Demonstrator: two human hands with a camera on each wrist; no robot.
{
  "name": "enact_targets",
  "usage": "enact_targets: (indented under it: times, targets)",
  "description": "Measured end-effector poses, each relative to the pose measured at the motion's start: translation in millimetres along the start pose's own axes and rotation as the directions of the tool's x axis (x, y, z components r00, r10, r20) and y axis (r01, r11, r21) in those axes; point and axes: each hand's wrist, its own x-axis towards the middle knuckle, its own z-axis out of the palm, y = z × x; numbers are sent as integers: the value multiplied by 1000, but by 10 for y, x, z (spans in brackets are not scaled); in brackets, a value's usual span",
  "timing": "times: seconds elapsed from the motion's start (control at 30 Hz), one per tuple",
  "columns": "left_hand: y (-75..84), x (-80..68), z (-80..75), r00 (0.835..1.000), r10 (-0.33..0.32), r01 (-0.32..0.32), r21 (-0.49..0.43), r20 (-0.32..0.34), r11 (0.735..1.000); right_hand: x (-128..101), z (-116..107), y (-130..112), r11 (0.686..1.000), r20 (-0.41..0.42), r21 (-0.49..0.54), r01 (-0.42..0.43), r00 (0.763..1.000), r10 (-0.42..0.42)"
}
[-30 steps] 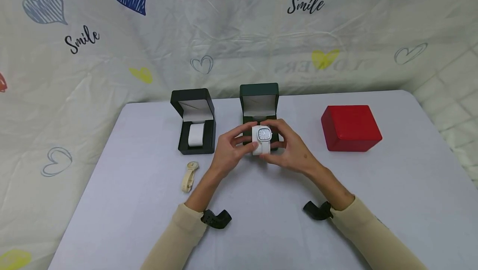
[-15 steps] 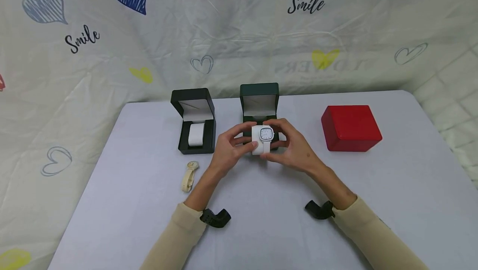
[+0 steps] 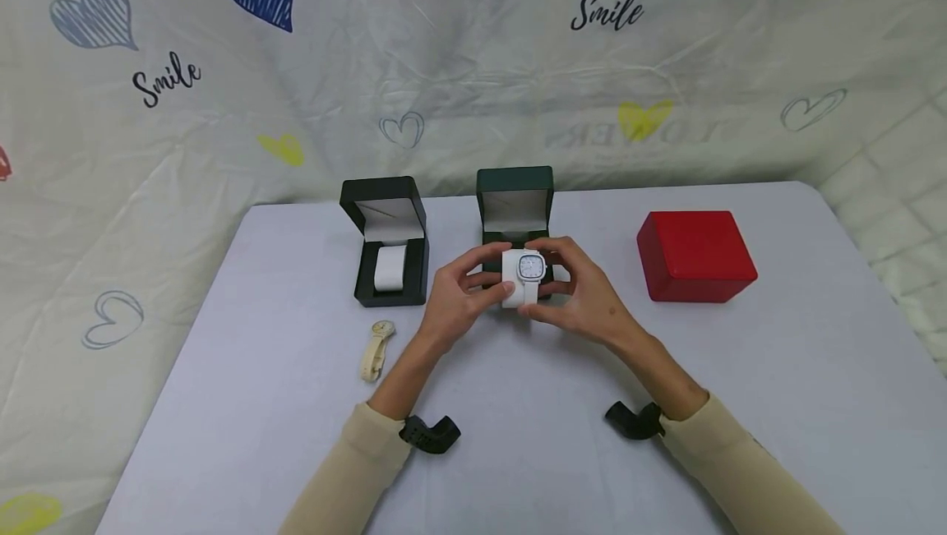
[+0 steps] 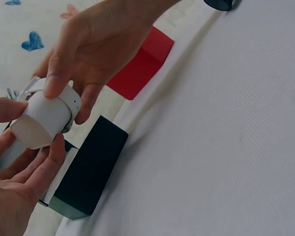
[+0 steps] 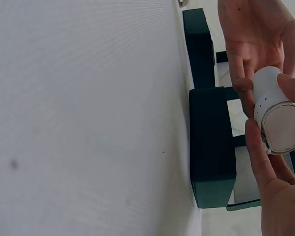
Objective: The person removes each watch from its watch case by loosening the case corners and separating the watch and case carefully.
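Left hand: pinches white square-faced watch on its pillow.
Right hand: pinches same watch.
12 o'clock: open dark green box, just behind.
3 o'clock: closed red box, well apart.
6 o'clock: bare grey table.

Three boxes are standing on the worktop: a black box and a green box, both open, and a red box sitting shut. Two watches are showing: a white watch wrapped on a white cushion and a beige watch lying flat. Two cushions are showing, the second cushion sitting in the black box. Two hands are working: the left hand and the right hand, both holding the white watch.
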Motion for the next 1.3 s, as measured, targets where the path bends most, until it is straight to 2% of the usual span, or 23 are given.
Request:
enact_targets:
  times: [0.5,0.8,1.3]
  targets:
    - [-12,-7,-14,1000,0,-1,44,7,999,-10,-58,-20,1000,53,-7,25,998,-25]
    - [-22,-2,-11,999,31,-31,14,14,999,-12,-108,-17,998,36,61,-16,999,14]
    - [-58,29,44,996,20,-18,13,-90,1000,4,-115,-37,986,-51,158,-56,997,65]
